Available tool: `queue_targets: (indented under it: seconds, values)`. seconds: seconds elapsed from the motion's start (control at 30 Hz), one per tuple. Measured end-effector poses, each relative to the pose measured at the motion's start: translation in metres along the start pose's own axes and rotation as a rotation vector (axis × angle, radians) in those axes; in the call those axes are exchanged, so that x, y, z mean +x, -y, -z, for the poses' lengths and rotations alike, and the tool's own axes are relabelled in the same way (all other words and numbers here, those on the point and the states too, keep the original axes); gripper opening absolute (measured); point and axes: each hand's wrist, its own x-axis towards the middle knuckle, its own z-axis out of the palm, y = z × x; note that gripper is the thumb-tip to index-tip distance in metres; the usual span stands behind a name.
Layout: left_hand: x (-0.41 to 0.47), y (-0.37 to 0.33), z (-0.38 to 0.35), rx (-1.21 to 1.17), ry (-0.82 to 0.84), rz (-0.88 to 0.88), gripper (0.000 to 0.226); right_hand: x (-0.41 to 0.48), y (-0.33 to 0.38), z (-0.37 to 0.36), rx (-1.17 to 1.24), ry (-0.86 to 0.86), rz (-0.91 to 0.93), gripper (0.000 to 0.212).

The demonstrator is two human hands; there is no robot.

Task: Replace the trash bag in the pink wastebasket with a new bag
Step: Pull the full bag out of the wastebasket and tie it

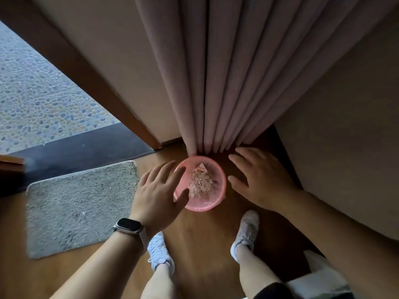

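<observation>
The pink wastebasket (pixel 212 202) stands on the wooden floor right below the curtain, seen from above. Crumpled paper scraps (pixel 200 182) lie inside it; whether a bag lines it I cannot tell. My left hand (pixel 160 188), a watch on its wrist, hovers over the basket's left rim with fingers spread and straight, holding nothing. My right hand (pixel 258 181) is spread open just right of the basket, above the floor, also holding nothing. No new bag is in view.
A pinkish curtain (pixel 218 83) hangs straight behind the basket. A grey mat (pixel 79 203) lies on the floor to the left, by an open doorway to a pebbled surface (pixel 36 98). My two feet in white sneakers stand just behind the basket. A wall (pixel 345 147) rises on the right.
</observation>
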Motion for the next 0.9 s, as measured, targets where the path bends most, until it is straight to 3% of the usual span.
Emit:
queue_targets:
  seconds: [0.33,0.67,0.9]
  values:
    - [-0.040,0.068,-0.217,0.007,0.069,0.093,0.057,-0.018,-0.017,-0.222,-0.013,0.088,-0.043,0.058]
    - [-0.120,0.050,-0.247,0.092,-0.076,0.051,0.059,-0.095,-0.007,-0.255,-0.109,0.019,0.022,0.055]
    - [-0.114,0.081,-0.279,0.034,0.078,0.201,0.053,-0.089,-0.019,-0.287,-0.080,0.117,-0.061,0.048]
